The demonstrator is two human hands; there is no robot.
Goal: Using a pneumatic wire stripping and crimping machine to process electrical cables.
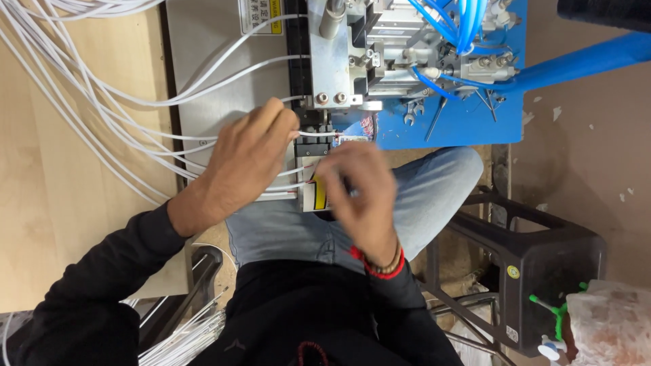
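pale wooden benchtop [41, 169] fills the left of the frame, a black stool [542, 264] low at right. near the bottom edge, loose white wire ends [186, 335] hang by the seated person's knee. mid-frame, the left hand [247, 163] pinches a white wire [319, 134] at the mouth of the metal press machine [339, 68]; the right hand [363, 196], blurred, curls by the machine's small front block [316, 193], its grip unclear. many white wires [102, 102] still trail unfed at upper left. room between hands and machine is tight; blue air hoses [461, 27] crowd the top.
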